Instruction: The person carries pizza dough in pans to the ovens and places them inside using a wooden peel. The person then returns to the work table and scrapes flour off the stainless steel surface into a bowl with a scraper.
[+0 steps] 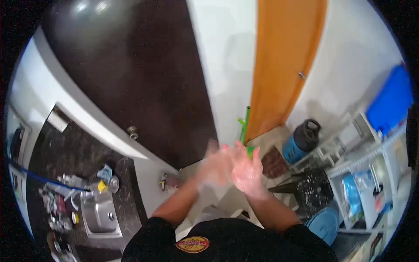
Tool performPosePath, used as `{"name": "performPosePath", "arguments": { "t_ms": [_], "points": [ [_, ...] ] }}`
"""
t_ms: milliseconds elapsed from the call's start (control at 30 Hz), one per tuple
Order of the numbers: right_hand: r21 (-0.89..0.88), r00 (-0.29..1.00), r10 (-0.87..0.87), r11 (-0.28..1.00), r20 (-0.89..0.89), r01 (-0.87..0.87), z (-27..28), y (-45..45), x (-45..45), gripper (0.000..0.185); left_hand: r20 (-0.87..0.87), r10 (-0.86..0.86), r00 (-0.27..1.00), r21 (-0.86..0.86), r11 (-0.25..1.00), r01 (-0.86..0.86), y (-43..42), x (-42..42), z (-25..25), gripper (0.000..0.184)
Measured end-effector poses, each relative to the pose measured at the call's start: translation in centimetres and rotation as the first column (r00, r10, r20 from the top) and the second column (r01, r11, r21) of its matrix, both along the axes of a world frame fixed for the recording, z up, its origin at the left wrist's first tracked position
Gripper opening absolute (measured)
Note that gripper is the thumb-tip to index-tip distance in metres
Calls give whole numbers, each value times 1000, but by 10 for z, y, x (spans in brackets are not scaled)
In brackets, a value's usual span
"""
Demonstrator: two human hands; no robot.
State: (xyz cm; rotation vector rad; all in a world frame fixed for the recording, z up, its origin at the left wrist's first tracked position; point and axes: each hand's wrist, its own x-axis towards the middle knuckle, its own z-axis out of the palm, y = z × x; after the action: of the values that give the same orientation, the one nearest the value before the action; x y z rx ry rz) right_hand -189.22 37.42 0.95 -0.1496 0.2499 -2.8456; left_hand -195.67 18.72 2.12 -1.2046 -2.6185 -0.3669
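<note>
My left hand is raised in front of my chest and smeared by motion, so its fingers cannot be made out. Close beside it, perhaps touching, is my right hand, palm turned up and fingers apart. It shows nothing in its grasp. Both hands hang in mid-air over the floor. Just behind the right fingertips, a green-handled tool leans near the wall; its lower end is partly hidden by the hand.
A dark door and an orange door stand ahead. On the left, a steel sink sits in a dark counter. To the right are a blue jug, a blue lid and shelves.
</note>
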Motion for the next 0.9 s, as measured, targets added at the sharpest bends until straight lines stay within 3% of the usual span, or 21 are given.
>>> {"name": "performPosePath", "arguments": {
  "t_ms": [33, 67, 100, 133, 200, 267, 300, 367, 400, 467, 500, 567, 600, 633, 733, 800, 833, 867, 900],
  "points": [
    [12, 1000, 14, 1000, 19, -14, 3, -7, -9, 68, -161, 40, 986, -210, 975, -74, -24, -11, -6, 40],
    [30, 1000, 9, 1000, 21, -10, 8, -10, -24, 69, -154, 374, 915, -67, 920, -387, -56, -30, -6, 39],
    [43, 999, 40, 998, 4, -40, 14, -12, -43, 69, -98, 666, 739, 83, 746, -661, -80, -50, -10, 38],
    [47, 998, 66, 997, -3, -66, 18, -20, -58, 70, -97, 694, 713, 97, 720, -688, -86, -58, 7, 38],
    [29, 995, 103, 994, 2, -103, 18, -49, -75, 71, -81, 534, 842, 586, 708, -393, -99, -55, 62, 38],
    [55, 979, 199, 979, -38, -197, 26, -89, -96, 73, -201, 372, 906, 260, 912, -316, -63, -44, 58, 42],
    [86, 961, 267, 961, -70, -261, 32, -110, -106, 74, -205, 392, 897, 264, 904, -335, -79, -51, 59, 42],
    [149, 918, 381, 919, -106, -365, 38, -132, -129, 75, -27, 481, 876, 144, 869, -473, -113, -67, 56, 42],
    [100, 893, 430, 902, -134, -420, 32, -139, -136, 76, 66, 531, 845, 70, 842, -535, -136, -72, 51, 41],
    [10, 848, 479, 872, -228, -490, 25, -152, -169, 77, -24, 810, 586, 194, 578, -792, -239, -91, 0, 42],
    [30, 831, 498, 861, -248, -507, 25, -164, -195, 77, -36, 823, 568, 220, 560, -798, -231, -101, 28, 42],
    [102, 876, 477, 877, -77, -469, 4, -191, -223, 80, 52, 557, 829, 574, 663, -482, -192, -97, 73, 40],
    [128, 888, 458, 880, 36, -458, -12, -202, -218, 81, 62, 394, 917, 718, 621, -315, -184, -88, 80, 40],
    [119, 874, 483, 866, 52, -485, -15, -217, -217, 81, 79, 420, 904, 711, 612, -346, -191, -92, 62, 40],
    [1, 672, 738, 673, 60, -739, -18, -254, -220, 80, -37, 616, 787, 520, 684, -511, -216, -108, -28, 41],
    [86, 608, 793, 609, -38, -789, -14, -264, -237, 75, 15, 940, 341, 541, 279, -794, -273, -97, -40, 43],
    [177, 552, 828, 560, -100, -809, -14, -259, -243, 70, 21, 950, 313, 538, 253, -804, -286, -108, -39, 43],
    [258, 476, 869, 494, -134, -830, -19, -250, -243, 65, 86, 968, 236, 602, 138, -786, -293, -111, -42, 41],
    [234, 450, 888, 460, -96, -857, -26, -244, -239, 65, 154, 974, 165, 645, 27, -764, -293, -101, -52, 39]
  ]
}}
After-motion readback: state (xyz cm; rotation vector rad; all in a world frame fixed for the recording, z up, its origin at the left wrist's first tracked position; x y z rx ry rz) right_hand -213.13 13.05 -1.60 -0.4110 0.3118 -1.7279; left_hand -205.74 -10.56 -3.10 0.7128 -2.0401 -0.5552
